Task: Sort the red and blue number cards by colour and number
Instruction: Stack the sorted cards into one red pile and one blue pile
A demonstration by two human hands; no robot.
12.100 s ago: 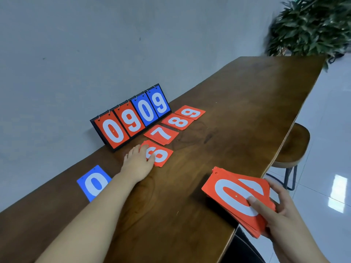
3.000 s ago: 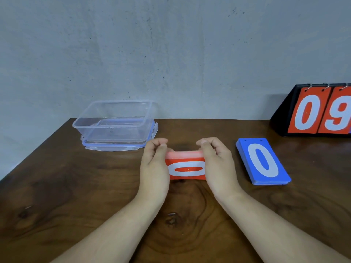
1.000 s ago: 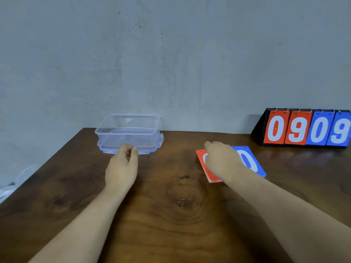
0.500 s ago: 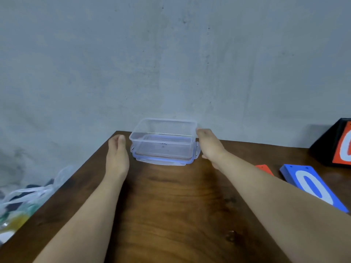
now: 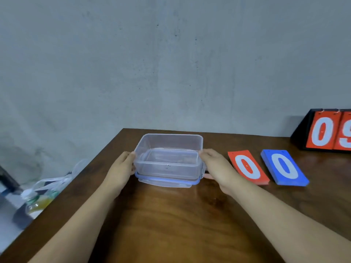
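A stack of red number cards (image 5: 247, 167) lies on the wooden table (image 5: 171, 224) with a 0 on top. Right beside it lies a stack of blue cards (image 5: 284, 167), also topped by a 0. Left of both stands an empty clear plastic container (image 5: 167, 168), set on its blue-rimmed lid (image 5: 165, 184). My left hand (image 5: 121, 168) grips the container's left wall. My right hand (image 5: 218, 168) grips its right wall, thumb down by the lid.
A black flip scoreboard (image 5: 322, 131) with red 0 and 9 cards stands at the back right against the grey wall. The table's left edge runs diagonally past my left arm. A plastic bag (image 5: 43, 192) lies on the floor beyond it.
Both hands went from beside the container to gripping its side walls. It now stands slightly further from the table's back edge. The red stack lies uncovered beside the blue one.
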